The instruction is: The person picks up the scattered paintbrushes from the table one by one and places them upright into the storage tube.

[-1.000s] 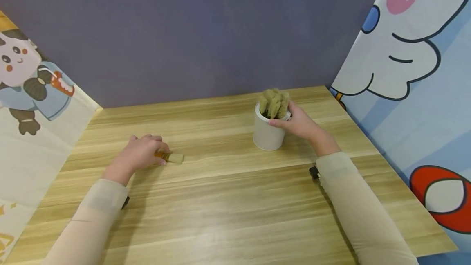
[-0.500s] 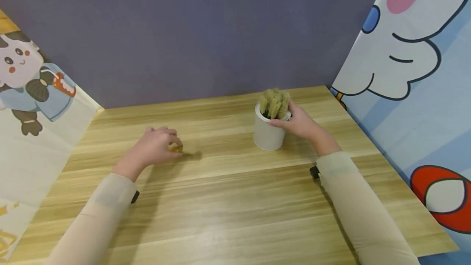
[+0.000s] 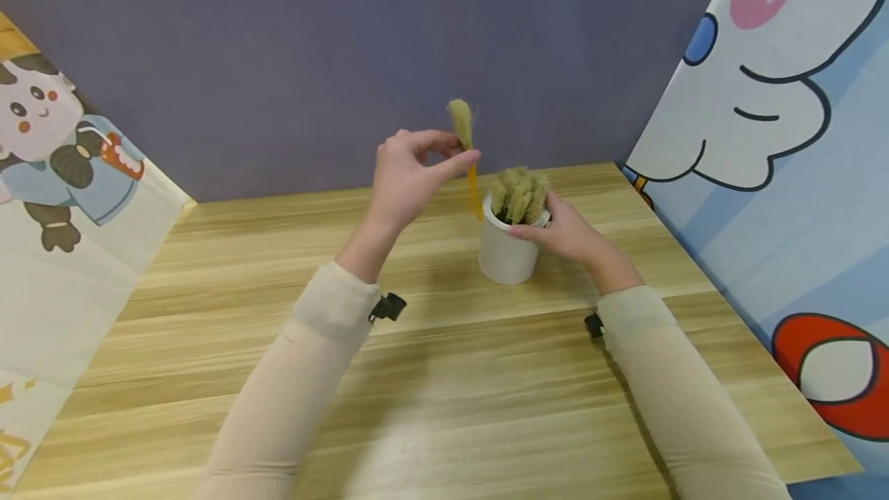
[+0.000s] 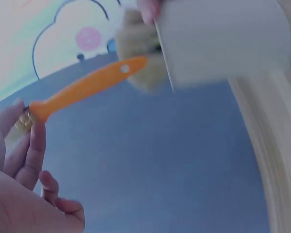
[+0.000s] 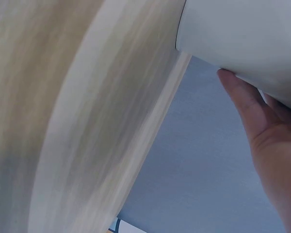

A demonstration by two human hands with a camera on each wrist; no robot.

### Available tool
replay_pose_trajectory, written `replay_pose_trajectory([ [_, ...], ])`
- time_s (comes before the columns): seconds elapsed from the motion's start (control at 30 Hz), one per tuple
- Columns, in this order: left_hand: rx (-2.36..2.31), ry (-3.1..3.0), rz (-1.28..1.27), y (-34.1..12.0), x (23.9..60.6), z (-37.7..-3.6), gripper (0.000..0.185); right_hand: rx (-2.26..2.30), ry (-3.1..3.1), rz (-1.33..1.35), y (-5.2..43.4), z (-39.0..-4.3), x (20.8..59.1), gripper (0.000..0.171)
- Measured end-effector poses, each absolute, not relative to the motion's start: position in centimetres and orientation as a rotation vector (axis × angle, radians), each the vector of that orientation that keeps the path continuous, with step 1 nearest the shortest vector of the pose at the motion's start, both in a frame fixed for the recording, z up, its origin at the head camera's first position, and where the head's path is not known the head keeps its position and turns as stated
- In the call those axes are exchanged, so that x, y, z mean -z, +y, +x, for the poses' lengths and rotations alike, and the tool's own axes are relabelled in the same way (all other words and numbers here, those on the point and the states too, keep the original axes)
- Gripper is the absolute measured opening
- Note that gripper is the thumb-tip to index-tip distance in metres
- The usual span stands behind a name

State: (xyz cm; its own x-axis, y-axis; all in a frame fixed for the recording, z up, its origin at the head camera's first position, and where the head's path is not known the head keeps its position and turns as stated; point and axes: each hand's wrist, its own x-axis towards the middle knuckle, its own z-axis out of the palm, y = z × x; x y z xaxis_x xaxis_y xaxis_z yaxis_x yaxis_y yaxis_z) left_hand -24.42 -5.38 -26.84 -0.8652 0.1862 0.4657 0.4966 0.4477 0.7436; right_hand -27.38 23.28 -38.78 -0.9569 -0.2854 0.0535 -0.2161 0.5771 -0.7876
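My left hand point(image 3: 407, 180) pinches a paintbrush point(image 3: 461, 123) near its ferrule, raised above the table with pale bristles pointing up. Its orange handle point(image 4: 85, 90) slants down, the tip close beside the rim of a white can point(image 3: 508, 255). Several more brushes point(image 3: 517, 196) stand in that can, their tan bristles showing over the rim and their handles hidden inside. With thumb and fingers, my right hand point(image 3: 571, 231) holds the can at its upper right side. In the right wrist view, fingers point(image 5: 242, 99) lie against the white can wall.
The can stands upright on a wood-grain table point(image 3: 444, 423), toward the back right. A grey-purple panel point(image 3: 333, 68) rises behind the table. Walls with cartoon prints point(image 3: 785, 99) flank it on both sides.
My left hand has lifted the paintbrush off the table at the left, carried it right and turned it bristles up beside the can. My right hand and the can have stayed put.
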Motion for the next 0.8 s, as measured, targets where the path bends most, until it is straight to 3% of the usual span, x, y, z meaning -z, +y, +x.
replay_pose_trajectory([
  [0.2, 1.444, -2.378, -0.562, -2.2, 28.1, -24.7, 0.034, 1.366, 2.682, -0.449, 23.1, -27.3, 39.0, 0.100],
  [0.53, 1.362, -2.469, -0.559, -0.6, 29.8, -24.8, 0.034, 1.426, 2.637, -0.504, 22.9, -27.4, 38.7, 0.095],
  [0.8, 1.047, -2.660, -0.509, 0.7, 31.7, -24.4, 0.034, 1.416, 2.655, -0.470, 23.3, -27.4, 38.8, 0.093],
])
